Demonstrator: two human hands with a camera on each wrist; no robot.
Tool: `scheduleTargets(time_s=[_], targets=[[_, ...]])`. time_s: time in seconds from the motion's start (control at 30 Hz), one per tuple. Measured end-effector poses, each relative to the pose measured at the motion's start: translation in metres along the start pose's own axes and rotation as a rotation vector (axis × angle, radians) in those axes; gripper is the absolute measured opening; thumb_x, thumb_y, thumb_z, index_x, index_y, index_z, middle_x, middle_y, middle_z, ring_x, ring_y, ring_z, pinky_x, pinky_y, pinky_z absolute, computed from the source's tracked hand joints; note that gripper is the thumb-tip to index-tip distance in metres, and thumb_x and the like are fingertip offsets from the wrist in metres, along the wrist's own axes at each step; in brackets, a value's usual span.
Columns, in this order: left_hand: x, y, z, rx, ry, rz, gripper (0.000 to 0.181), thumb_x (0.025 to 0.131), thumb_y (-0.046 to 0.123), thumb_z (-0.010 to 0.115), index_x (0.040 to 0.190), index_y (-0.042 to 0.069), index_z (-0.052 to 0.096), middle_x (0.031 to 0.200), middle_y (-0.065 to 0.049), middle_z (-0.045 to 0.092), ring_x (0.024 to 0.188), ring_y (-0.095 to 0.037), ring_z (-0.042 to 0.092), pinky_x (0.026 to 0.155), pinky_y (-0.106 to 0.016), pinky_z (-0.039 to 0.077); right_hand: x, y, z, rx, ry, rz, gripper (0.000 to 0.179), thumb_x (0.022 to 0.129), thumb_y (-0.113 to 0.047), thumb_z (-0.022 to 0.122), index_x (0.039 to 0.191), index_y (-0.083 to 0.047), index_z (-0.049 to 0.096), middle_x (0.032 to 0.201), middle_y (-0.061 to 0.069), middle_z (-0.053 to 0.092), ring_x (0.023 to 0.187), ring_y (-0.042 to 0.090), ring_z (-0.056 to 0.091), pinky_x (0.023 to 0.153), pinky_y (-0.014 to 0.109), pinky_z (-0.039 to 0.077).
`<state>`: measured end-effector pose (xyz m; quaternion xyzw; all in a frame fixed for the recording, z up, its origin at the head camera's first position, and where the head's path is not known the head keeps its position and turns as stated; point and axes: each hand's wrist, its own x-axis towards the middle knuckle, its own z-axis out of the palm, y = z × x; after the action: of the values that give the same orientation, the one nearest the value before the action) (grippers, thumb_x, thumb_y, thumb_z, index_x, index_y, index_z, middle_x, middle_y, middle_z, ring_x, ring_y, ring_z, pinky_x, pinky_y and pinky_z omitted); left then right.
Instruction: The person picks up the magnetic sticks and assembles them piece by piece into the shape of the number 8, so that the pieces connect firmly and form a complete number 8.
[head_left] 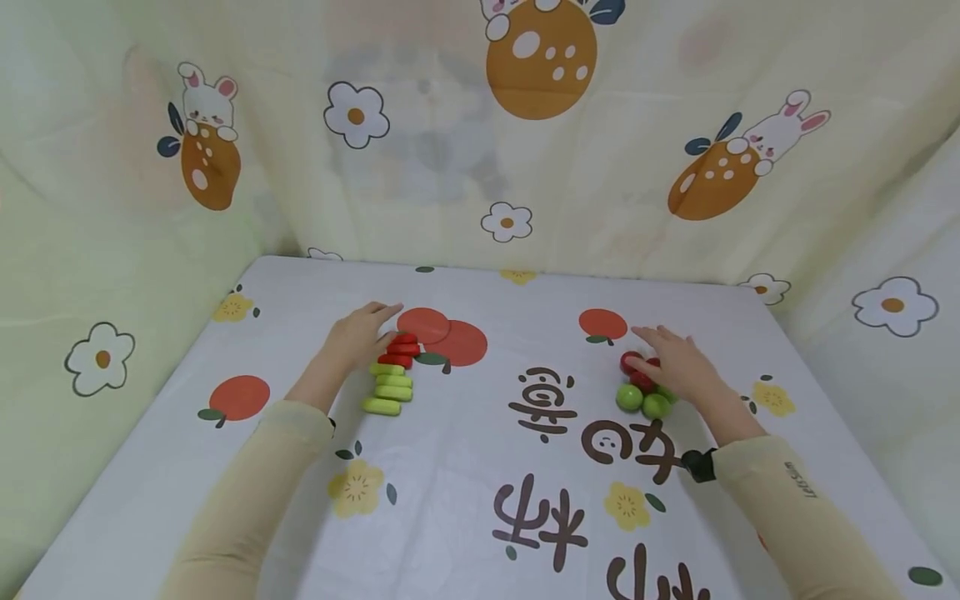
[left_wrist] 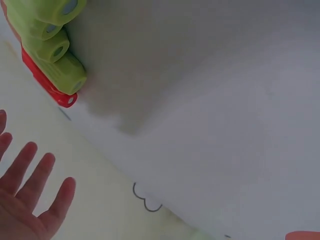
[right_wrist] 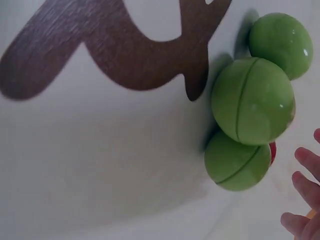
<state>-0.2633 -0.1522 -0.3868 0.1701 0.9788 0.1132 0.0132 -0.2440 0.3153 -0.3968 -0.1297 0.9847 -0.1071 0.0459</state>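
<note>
Sticks [head_left: 393,381] and balls [head_left: 642,382] lie near left and right hands [head_left: 354,337] [head_left: 681,367] respectively, fingers spread, gripping nothing.

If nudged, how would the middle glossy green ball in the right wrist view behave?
The green ball would probably roll, being round, though neighbouring green balls may block it. Its shine suggests slipperiness; the seam hints at stiff moulded plastic.

Head-high, we look down toward the white table's far edge [head_left: 360,269]; closer, left-wrist view shares light-green cylinders [head_left: 393,392], right-wrist glossy green balls [right_wrist: 252,100].
</note>
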Motion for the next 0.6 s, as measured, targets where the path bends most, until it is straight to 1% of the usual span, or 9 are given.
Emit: scheduleTargets(time_s=[0.1, 0.23, 0.37, 0.47, 0.5, 0.6], targets=[[0.003, 0.003, 0.004, -0.005, -0.022, -0.023, 0.052, 0.091, 0.020, 0.056, 0.139, 0.010, 0.039, 0.132, -0.019, 0.044, 0.118, -0.035, 0.044, 0.087, -0.048, 0.044, 0.001, 0.002, 0.003, 0.012, -0.009, 0.002, 0.061, 0.088, -0.031, 0.059, 0.134, 0.004, 0.038, 0.132, 0.031, 0.039, 0.127, 0.049, 0.023, 0.097, 0.065, 0.015], [0.006, 0.000, 0.006, 0.017, -0.042, -0.037, 0.047, 0.091, 0.020, 0.055, 0.135, 0.008, 0.044, 0.130, -0.020, 0.047, 0.118, -0.034, 0.045, 0.089, -0.049, 0.042, 0.004, 0.001, 0.005, 0.028, -0.010, 0.011, 0.058, 0.088, -0.030, 0.059, 0.133, 0.003, 0.041, 0.130, 0.031, 0.041, 0.126, 0.049, 0.025, 0.098, 0.064, 0.015], [0.010, -0.001, 0.007, 0.009, -0.081, -0.057, 0.040, 0.092, 0.018, 0.054, 0.130, 0.006, 0.050, 0.127, -0.019, 0.051, 0.116, -0.034, 0.047, 0.091, -0.049, 0.041, 0.007, -0.001, 0.007, 0.035, -0.021, 0.023, 0.055, 0.089, -0.028, 0.059, 0.132, 0.002, 0.043, 0.129, 0.031, 0.043, 0.124, 0.049, 0.029, 0.098, 0.060, 0.022], [0.013, -0.001, 0.006, -0.010, -0.119, -0.076, 0.036, 0.091, 0.016, 0.054, 0.126, 0.005, 0.054, 0.121, -0.017, 0.054, 0.109, -0.032, 0.050, 0.087, -0.046, 0.044, 0.008, -0.002, 0.008, 0.035, -0.031, 0.031, 0.053, 0.089, -0.027, 0.059, 0.131, 0.001, 0.045, 0.128, 0.030, 0.044, 0.123, 0.047, 0.032, 0.097, 0.058, 0.027], [0.017, -0.006, 0.012, -0.009, -0.111, -0.060, 0.035, 0.091, 0.017, 0.056, 0.123, 0.006, 0.056, 0.117, -0.016, 0.057, 0.105, -0.031, 0.052, 0.084, -0.044, 0.046, 0.008, -0.002, 0.008, 0.034, -0.033, 0.030, 0.053, 0.089, -0.027, 0.060, 0.131, 0.002, 0.046, 0.127, 0.030, 0.045, 0.122, 0.047, 0.033, 0.097, 0.057, 0.027], [0.021, -0.005, 0.014, -0.010, -0.134, -0.057, 0.033, 0.090, 0.017, 0.057, 0.121, 0.005, 0.058, 0.110, -0.015, 0.059, 0.098, -0.030, 0.054, 0.080, -0.042, 0.047, 0.007, -0.002, 0.009, 0.034, -0.041, 0.046, 0.052, 0.088, -0.027, 0.060, 0.129, 0.002, 0.047, 0.125, 0.030, 0.047, 0.120, 0.047, 0.037, 0.096, 0.057, 0.029]])
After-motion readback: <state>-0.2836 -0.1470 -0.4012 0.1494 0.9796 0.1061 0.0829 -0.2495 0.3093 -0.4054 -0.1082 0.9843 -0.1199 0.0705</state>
